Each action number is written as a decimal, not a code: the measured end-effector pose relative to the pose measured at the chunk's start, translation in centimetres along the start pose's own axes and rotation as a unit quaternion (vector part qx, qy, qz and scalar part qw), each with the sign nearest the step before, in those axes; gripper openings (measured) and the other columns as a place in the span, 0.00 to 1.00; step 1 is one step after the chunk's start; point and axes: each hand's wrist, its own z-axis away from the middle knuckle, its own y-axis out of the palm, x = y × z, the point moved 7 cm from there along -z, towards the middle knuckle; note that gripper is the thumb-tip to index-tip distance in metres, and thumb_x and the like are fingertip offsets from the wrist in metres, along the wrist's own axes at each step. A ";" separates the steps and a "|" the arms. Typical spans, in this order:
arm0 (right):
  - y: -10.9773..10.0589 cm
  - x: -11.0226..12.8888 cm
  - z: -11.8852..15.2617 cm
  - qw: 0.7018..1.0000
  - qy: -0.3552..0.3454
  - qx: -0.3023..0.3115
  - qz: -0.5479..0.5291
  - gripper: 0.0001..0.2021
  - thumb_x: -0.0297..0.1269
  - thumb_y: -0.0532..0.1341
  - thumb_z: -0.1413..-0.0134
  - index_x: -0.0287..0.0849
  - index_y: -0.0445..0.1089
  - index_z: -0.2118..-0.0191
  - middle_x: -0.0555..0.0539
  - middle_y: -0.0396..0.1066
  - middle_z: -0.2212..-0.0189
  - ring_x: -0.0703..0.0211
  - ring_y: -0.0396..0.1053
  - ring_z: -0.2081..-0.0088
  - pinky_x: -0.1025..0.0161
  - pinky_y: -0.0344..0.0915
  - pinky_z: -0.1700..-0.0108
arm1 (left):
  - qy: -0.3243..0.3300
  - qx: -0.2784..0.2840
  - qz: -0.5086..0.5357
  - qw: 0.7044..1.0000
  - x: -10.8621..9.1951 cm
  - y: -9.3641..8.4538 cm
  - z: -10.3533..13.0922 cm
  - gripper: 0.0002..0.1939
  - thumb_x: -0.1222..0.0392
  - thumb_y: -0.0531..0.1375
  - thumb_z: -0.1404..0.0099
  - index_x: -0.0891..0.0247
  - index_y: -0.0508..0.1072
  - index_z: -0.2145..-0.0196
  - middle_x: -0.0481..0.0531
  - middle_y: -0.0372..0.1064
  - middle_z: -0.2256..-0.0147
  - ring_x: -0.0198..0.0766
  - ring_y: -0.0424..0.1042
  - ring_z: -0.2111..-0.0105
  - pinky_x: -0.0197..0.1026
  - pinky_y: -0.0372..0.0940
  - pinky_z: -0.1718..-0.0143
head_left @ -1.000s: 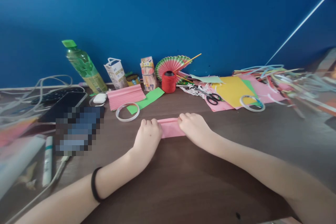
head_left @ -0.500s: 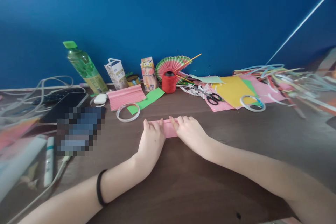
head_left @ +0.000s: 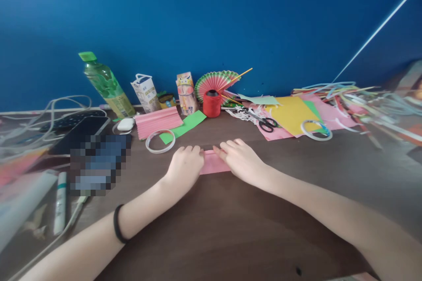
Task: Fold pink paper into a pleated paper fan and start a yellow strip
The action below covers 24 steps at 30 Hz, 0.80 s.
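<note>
A small strip of pink paper [head_left: 215, 163] lies on the dark wooden table, with a narrow fold along its far edge. My left hand [head_left: 185, 164] grips its left end, fingers curled over the far edge. On the right end, my right hand [head_left: 240, 158] pinches the same fold with thumb and fingers. The middle of the paper shows between both hands; its two ends are covered by them. Beyond my left hand lie a roll of tape [head_left: 160, 141], a pleated pink paper [head_left: 158, 123] and a green paper strip [head_left: 184, 127].
At the back stand a green bottle [head_left: 107, 83], two cartons, a red thread spool [head_left: 211, 104] and a paper fan [head_left: 216, 83]. Black-handled scissors [head_left: 267, 124], yellow paper [head_left: 292, 114] and another tape roll [head_left: 316, 130] lie right. Phones, cables and a marker [head_left: 60, 204] occupy the left.
My left hand has shifted left along the paper, uncovering more of it. My right hand has moved slightly, its fingers still on the far fold.
</note>
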 end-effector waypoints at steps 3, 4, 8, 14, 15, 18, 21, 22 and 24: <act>0.7 -1.3 -0.6 0.999 -0.013 -0.022 -0.039 0.15 0.25 0.53 0.43 0.39 0.70 0.52 0.45 0.70 0.68 0.58 0.64 0.67 0.60 0.53 0.67 | -0.030 0.003 0.108 0.994 2.6 0.2 -0.9 0.14 0.68 0.49 0.38 0.61 0.74 0.63 0.54 0.71 0.65 0.43 0.70 0.61 0.41 0.60 0.67; 1.0 -1.7 -0.8 0.998 -0.017 -0.038 -0.056 0.14 0.26 0.54 0.42 0.41 0.72 0.54 0.46 0.69 0.70 0.59 0.64 0.68 0.60 0.53 0.67 | -0.040 0.007 0.158 0.987 3.4 0.5 -1.2 0.13 0.66 0.49 0.38 0.60 0.74 0.64 0.51 0.72 0.64 0.42 0.70 0.60 0.40 0.60 0.67; 2.0 -3.4 -1.0 0.977 -0.023 -0.125 -0.173 0.11 0.37 0.56 0.42 0.45 0.75 0.59 0.46 0.68 0.72 0.60 0.64 0.66 0.62 0.57 0.65 | -0.050 0.027 0.273 0.960 5.3 1.5 -1.9 0.06 0.62 0.54 0.42 0.61 0.71 0.72 0.49 0.71 0.67 0.39 0.69 0.66 0.39 0.60 0.67; 1.6 -3.4 -0.5 0.940 -0.049 -0.197 -0.273 0.11 0.38 0.57 0.42 0.43 0.75 0.60 0.45 0.72 0.65 0.59 0.66 0.61 0.59 0.62 0.58 | -0.051 0.092 0.374 0.921 5.6 2.6 -1.9 0.06 0.63 0.58 0.48 0.63 0.69 0.69 0.47 0.70 0.71 0.35 0.68 0.70 0.36 0.60 0.69; 1.4 -3.4 -0.4 0.938 -0.051 -0.196 -0.281 0.12 0.37 0.56 0.42 0.42 0.75 0.59 0.44 0.73 0.63 0.58 0.67 0.60 0.58 0.62 0.57 | -0.052 0.103 0.380 0.918 5.6 2.7 -1.8 0.07 0.63 0.58 0.48 0.63 0.69 0.68 0.47 0.69 0.71 0.35 0.67 0.71 0.36 0.59 0.70; 1.3 -3.6 -0.4 0.930 -0.043 -0.189 -0.311 0.14 0.35 0.53 0.40 0.40 0.72 0.53 0.44 0.74 0.59 0.58 0.68 0.57 0.57 0.62 0.54 | -0.042 0.109 0.377 0.919 5.7 2.5 -1.8 0.07 0.62 0.56 0.47 0.62 0.70 0.68 0.47 0.69 0.72 0.35 0.67 0.72 0.36 0.59 0.71; 1.7 -4.3 -0.6 0.921 -0.016 -0.179 -0.346 0.14 0.34 0.54 0.40 0.40 0.71 0.53 0.44 0.74 0.60 0.58 0.69 0.57 0.58 0.63 0.53 | -0.022 0.081 0.367 0.926 5.9 1.6 -1.9 0.07 0.63 0.54 0.45 0.63 0.71 0.69 0.48 0.70 0.70 0.35 0.67 0.70 0.36 0.60 0.68; 1.7 -4.5 -0.6 0.918 -0.007 -0.176 -0.356 0.13 0.34 0.54 0.41 0.40 0.71 0.53 0.44 0.74 0.61 0.58 0.69 0.58 0.58 0.63 0.54 | -0.014 0.070 0.364 0.929 5.9 1.3 -2.0 0.08 0.65 0.53 0.45 0.63 0.71 0.69 0.48 0.71 0.70 0.35 0.68 0.68 0.36 0.60 0.67; 1.7 -5.0 -0.8 0.912 0.011 -0.169 -0.374 0.13 0.35 0.55 0.42 0.40 0.72 0.54 0.44 0.74 0.63 0.58 0.70 0.60 0.59 0.64 0.55 | 0.004 0.052 0.354 0.934 5.9 0.7 -2.0 0.10 0.66 0.52 0.44 0.63 0.72 0.67 0.49 0.71 0.67 0.36 0.68 0.66 0.37 0.61 0.64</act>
